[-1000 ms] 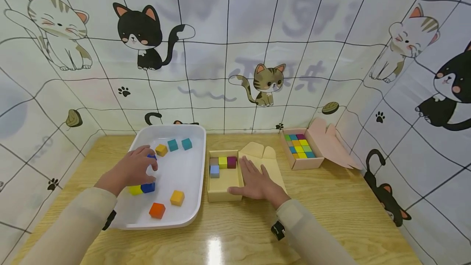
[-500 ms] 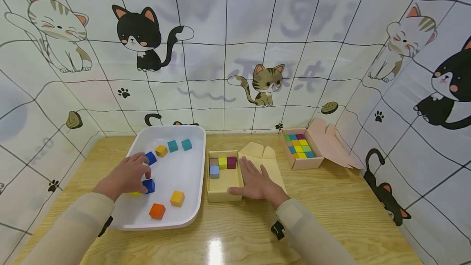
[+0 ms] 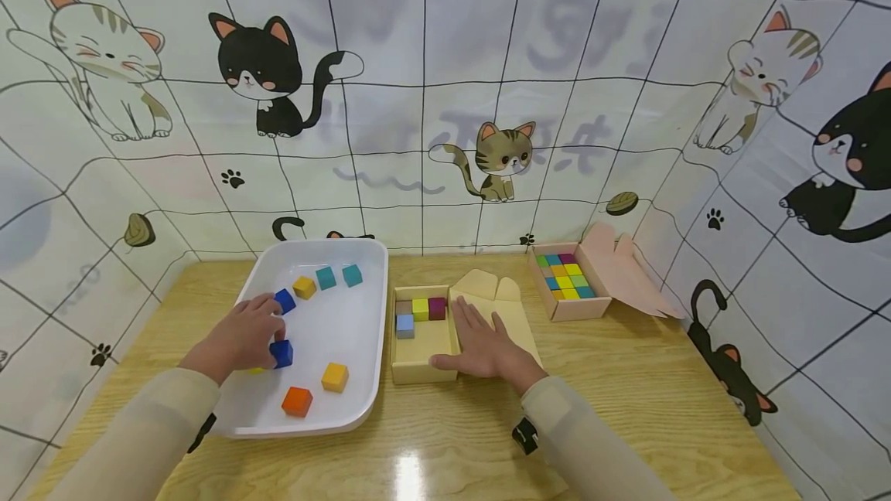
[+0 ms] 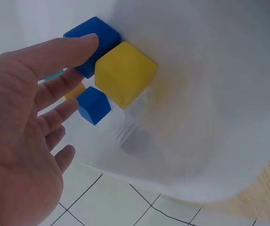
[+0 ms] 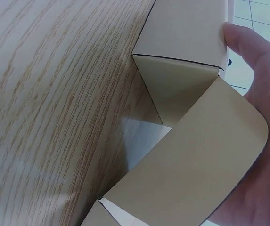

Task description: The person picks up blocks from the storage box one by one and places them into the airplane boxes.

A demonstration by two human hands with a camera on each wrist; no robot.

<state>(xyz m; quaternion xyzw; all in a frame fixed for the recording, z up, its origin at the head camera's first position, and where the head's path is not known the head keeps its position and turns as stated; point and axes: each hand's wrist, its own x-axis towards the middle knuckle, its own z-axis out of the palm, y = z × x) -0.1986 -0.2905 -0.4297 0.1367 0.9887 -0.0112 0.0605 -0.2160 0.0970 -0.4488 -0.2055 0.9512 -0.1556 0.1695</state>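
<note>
My left hand (image 3: 245,331) reaches into the white tray (image 3: 327,427). Its thumb and index finger pinch a blue cube (image 4: 94,40), beside a yellow cube (image 4: 125,75); the other fingers are apart from the cubes. From the head, the pinched blue cube (image 3: 281,353) shows by the thumb, and the hand mostly covers the yellow one. Another blue cube (image 3: 284,301) lies just beyond the fingers. My right hand (image 3: 487,346) rests with extended fingers on the folded-back lid (image 3: 511,315) of a cream cardboard box (image 3: 425,372), thumb at its rim. Grey, yellow, purple and light-blue cubes fill part of the box.
Elsewhere in the tray lie two teal cubes (image 3: 352,275), a yellow-orange cube (image 3: 304,287), another such cube (image 3: 335,377) and an orange cube (image 3: 297,402). A pink box (image 3: 578,311) filled with coloured cubes stands open at the back right. Cat-print sheeting (image 3: 390,114) surrounds the wooden table (image 3: 459,439).
My left hand has come down and back from above the tray, closing thumb and index finger on the blue cube, which has turned slightly. The right hand has stayed on the lid.
</note>
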